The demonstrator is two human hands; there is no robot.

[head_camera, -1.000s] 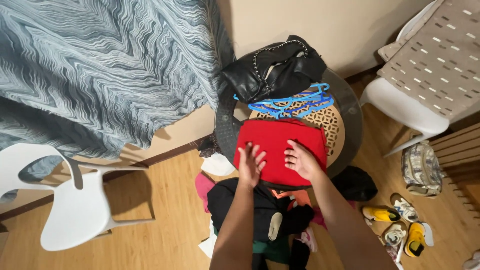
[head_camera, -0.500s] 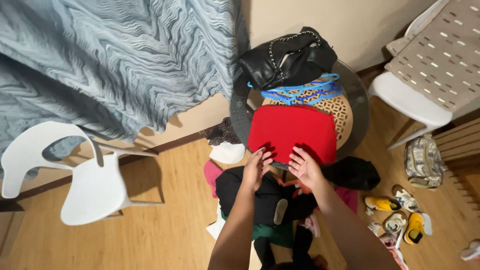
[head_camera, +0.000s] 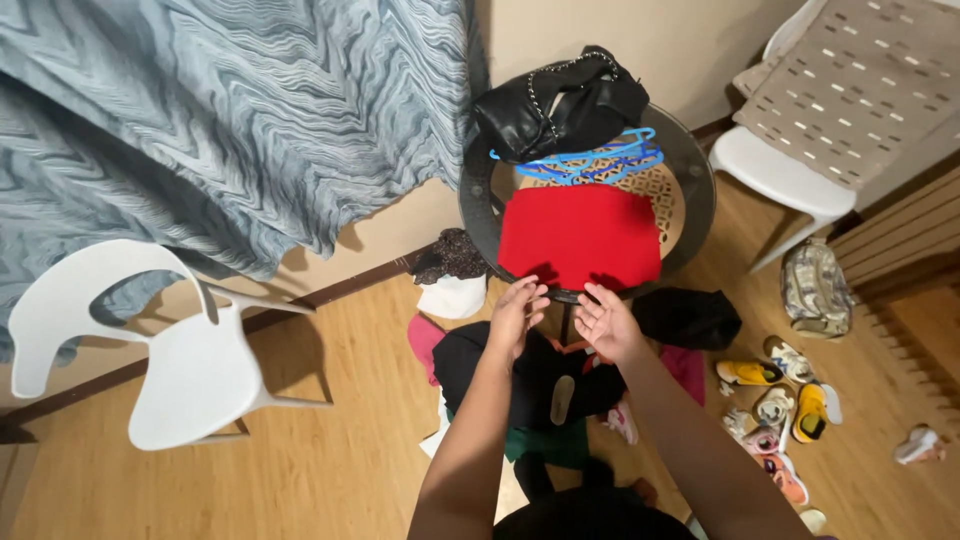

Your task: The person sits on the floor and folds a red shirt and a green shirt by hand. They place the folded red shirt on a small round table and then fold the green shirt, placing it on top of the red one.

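Red cloth (head_camera: 580,235) looks folded flat at the round table's (head_camera: 700,190) near edge, both hands (head_camera: 518,315) (head_camera: 606,322) spread and empty, clothes pile (head_camera: 530,375) below unfolded.

A white plastic chair (head_camera: 190,360) stands on the wooden floor (head_camera: 340,460) at the lower left of the frame, below a grey-blue wave-patterned curtain (head_camera: 220,120) that fills the upper left. At the upper middle, a black handbag with a chain strap (head_camera: 560,100) lies on the round glass-topped table (head_camera: 690,170), touching a bunch of blue hangers (head_camera: 600,160). At the upper right stands a second white chair (head_camera: 780,175) draped with a beige patterned cloth (head_camera: 850,90), with a camouflage bag (head_camera: 815,290) on the floor below it and a scatter of yellow and white shoes (head_camera: 790,400) at the lower right.
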